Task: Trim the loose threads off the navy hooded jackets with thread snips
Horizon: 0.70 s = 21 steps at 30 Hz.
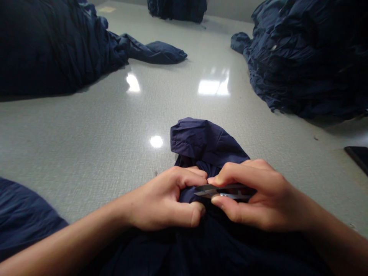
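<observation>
Head view, looking down over a glossy grey speckled table (86, 130) with ceiling lights mirrored on it. Near the front edge, a navy garment (205, 143), bunched up, one fold standing above the knuckles and the rest spilling down toward the lap. Left hand (168, 199) curled closed, fingers and thumb pinching a gathered bit of that navy cloth. Right hand (258, 195) just beside it, fingertips almost meeting the left's, closed round a pair of metal thread snips (220, 190) held between thumb and forefinger, blades pointing left at the pinched fabric (tips touching the cloth or a hair short of it: cannot tell). Both forearms bare, coming in from the lower corners. More navy cloth (20, 214) lying at the lower left edge. Farther back, well apart from the hands: a large heap of navy garments at left (57, 46) with one sleeve or leg trailing out across the table, a taller stack at right (310, 61), a third pile at the far end (178, 9). At the right edge, a flat black object (359, 157), partly cut off, kind unclear. No brand, label or writing legible anywhere, neither on cloth nor on snips.
</observation>
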### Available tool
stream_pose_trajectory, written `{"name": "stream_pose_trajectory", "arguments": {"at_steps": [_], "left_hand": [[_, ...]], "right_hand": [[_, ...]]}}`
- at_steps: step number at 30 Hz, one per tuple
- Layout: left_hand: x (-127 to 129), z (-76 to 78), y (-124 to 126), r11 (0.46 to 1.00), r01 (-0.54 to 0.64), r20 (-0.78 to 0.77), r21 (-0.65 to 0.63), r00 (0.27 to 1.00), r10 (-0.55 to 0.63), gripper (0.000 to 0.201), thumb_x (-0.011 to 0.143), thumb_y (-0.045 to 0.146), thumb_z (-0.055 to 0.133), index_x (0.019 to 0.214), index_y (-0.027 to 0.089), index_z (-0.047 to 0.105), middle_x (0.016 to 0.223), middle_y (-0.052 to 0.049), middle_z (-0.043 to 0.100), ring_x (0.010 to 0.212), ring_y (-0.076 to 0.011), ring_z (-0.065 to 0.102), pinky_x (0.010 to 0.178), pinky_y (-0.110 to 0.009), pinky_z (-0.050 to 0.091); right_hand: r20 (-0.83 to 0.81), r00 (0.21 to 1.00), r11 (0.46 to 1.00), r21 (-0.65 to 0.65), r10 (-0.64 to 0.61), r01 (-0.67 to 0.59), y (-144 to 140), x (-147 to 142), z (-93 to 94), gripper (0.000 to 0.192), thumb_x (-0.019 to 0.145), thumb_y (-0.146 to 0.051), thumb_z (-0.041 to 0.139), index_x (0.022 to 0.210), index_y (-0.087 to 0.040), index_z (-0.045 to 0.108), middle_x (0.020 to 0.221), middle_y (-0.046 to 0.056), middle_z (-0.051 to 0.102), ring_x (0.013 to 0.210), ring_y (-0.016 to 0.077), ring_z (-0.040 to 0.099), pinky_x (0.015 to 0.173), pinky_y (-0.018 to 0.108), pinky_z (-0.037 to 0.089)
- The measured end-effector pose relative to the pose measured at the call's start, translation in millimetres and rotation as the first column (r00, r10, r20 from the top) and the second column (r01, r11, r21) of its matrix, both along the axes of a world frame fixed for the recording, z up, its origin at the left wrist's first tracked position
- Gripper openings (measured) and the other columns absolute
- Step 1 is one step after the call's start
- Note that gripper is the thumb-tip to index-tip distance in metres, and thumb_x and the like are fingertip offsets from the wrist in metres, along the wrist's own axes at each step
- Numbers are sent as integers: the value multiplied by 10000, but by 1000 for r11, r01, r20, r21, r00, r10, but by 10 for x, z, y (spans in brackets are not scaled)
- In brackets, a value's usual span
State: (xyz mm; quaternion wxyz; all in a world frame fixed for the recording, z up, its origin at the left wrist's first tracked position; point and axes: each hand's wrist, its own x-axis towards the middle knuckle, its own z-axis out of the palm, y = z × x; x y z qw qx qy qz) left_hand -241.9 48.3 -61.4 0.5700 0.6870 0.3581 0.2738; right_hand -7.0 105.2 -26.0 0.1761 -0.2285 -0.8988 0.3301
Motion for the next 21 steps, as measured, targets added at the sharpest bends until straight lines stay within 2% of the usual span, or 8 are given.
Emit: {"name": "stream_pose_trajectory", "arguments": {"at_steps": [5,11,16,18,21], "left_hand": [[6,13,10,997,12,43,-73,999,-9,53,839,201,676,802,164,666,900,-22,658,940,-204,628,867,-320,503],[10,3,4,995,12,62,-104,998,-6,7,817,165,669,819,161,663,936,-26,658,919,-193,595,839,-316,466],[14,-17,10,991,5,85,-133,996,7,103,803,185,689,755,168,600,852,0,585,893,-182,559,818,-307,432],[15,-25,10,990,7,104,-139,995,8,154,795,188,701,728,173,563,816,16,539,846,-160,522,774,-291,405],[21,-31,-1,990,-7,116,-139,993,23,253,791,163,685,678,187,460,788,29,485,794,-137,463,721,-282,372]], "right_hand": [[-38,999,999,27,27,-26,15,4,-20,105,932,-263,721,846,-228,674,730,-5,725,552,116,581,545,243,430],[-56,998,997,67,27,-23,4,11,-45,91,940,-244,708,857,-229,673,733,-3,727,559,116,591,555,241,442],[-90,996,994,104,24,-15,-16,2,-61,151,940,-205,681,791,-214,661,739,7,733,572,111,610,553,239,432],[-106,994,997,83,4,5,-7,4,-56,105,920,-189,699,819,-210,682,713,-8,718,550,104,596,545,230,435],[-145,984,994,-29,-107,104,35,25,-36,67,880,-194,755,846,-214,700,650,-33,677,503,100,562,500,222,427]]}}
